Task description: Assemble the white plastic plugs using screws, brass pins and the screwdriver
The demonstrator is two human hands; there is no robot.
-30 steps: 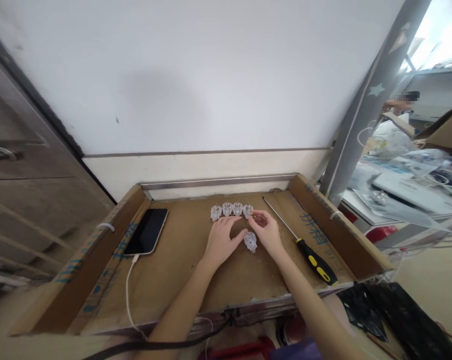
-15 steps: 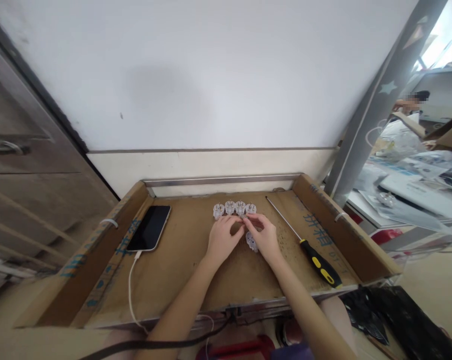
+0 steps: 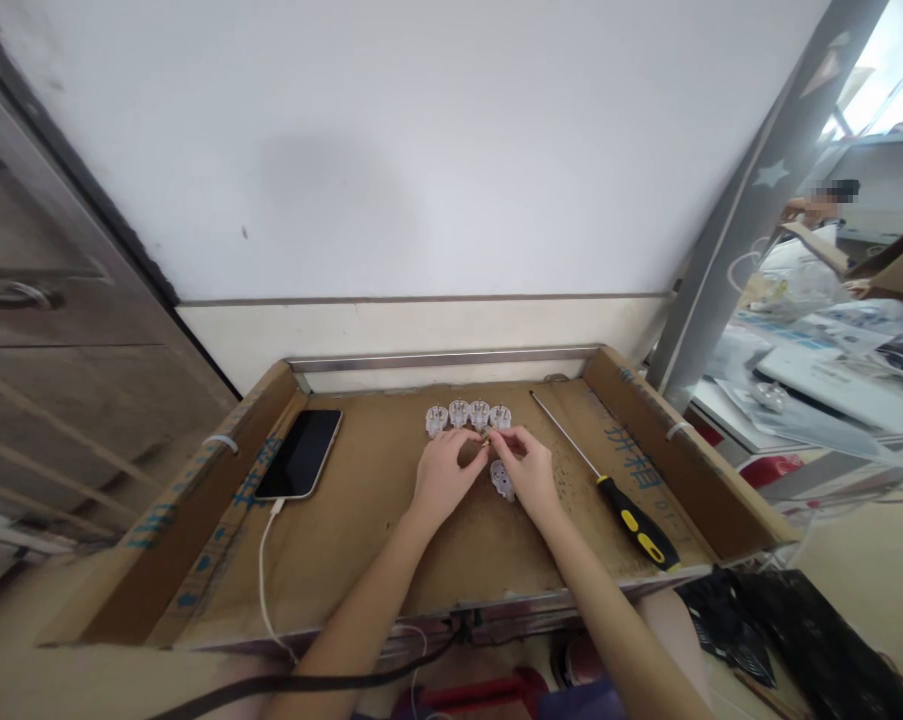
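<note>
I count four plug parts (image 3: 459, 413) lined up, one loose part (image 3: 500, 481) seemingly left, my left hand (image 3: 442, 478) and right hand (image 3: 530, 471) fingers pinching a brassy piece (image 3: 486, 440).

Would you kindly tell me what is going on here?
A person's left grip and right grip meet at a small metal-looking piece, pinched at the fingertips and too tiny to identify. Just beyond, four whitish plugs stand in a row on the cardboard, prongs up. A loose plastic part lies by the right grip, partly hidden by it. A screwdriver lies off to the right and a phone to the left.
</note>
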